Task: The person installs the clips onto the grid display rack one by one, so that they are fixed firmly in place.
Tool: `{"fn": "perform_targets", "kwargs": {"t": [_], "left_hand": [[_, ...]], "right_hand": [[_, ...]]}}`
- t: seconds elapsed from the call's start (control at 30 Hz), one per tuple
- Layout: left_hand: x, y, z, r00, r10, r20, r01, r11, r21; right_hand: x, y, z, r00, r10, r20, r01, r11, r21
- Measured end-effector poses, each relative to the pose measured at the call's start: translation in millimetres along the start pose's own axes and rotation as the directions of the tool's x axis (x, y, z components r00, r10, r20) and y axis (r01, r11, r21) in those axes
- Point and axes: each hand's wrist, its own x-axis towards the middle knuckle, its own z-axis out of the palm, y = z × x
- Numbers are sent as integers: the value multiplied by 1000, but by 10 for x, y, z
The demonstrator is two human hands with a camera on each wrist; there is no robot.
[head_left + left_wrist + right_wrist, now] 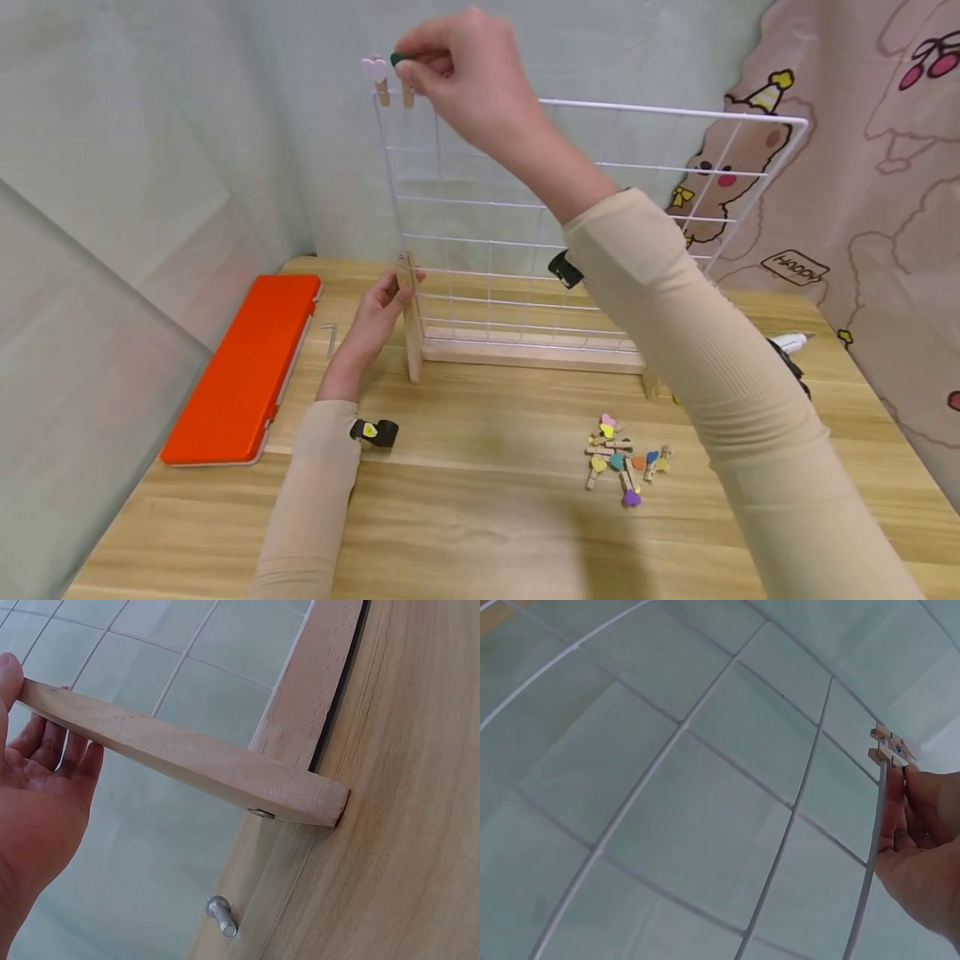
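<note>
A white wire grid (622, 106) stands upright in a wooden base on the table. At the grid's top left corner, my right hand (480, 79) pinches a small wooden clothespin (407, 96) topped by a dark green heart. Just left of it, another clothespin (374, 71) with a pale pink heart is clipped to the top wire. The right wrist view shows the pins' wooden ends (881, 754) against the wire. Lower down, my left hand (375, 317) grips the upper end of the left wooden leg (187, 750), thumb on one side and fingers on the other.
Several heart clothespins (617, 461) lie in a loose pile right of centre, in front of the grid. An orange-red case (243, 375) lies at the left, beside an L-shaped metal key (330, 337). A white-tipped tool (791, 342) lies behind the right forearm.
</note>
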Motion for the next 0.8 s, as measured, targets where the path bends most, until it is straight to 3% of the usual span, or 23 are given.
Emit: {"fn": "perform_targets", "kwargs": {"t": [0.1, 0.2, 0.3, 0.43, 0.53, 0.63, 0.8], "left_hand": [[14, -15, 12, 1000, -4, -2, 4, 1000, 0], [35, -21, 28, 1000, -10, -4, 10, 1000, 4], [53, -21, 41, 1000, -13, -4, 13, 1000, 10], [64, -16, 43, 1000, -8, 2, 8, 1000, 2], [51, -8, 20, 1000, -9, -1, 9, 1000, 11], [32, -4, -16, 1000, -4, -9, 4, 1000, 24], [5, -28, -55, 1000, -2, -16, 3, 1000, 26]], "right_hand": [[-100, 58, -51, 999, -26, -26, 25, 1000, -16], [-336, 188, -111, 988, -121, -91, 119, 993, -24], [-701, 413, -97, 959, -248, -134, 252, 968, 10], [-1321, 888, 106, 941, -337, -41, 339, 939, 61], [-1809, 1290, 341, 949, -293, 113, 287, 956, 68], [-2272, 1630, 541, 950, -171, 263, 159, 985, 68], [-2893, 1958, 658, 941, 12, 338, 1, 999, -41]]}}
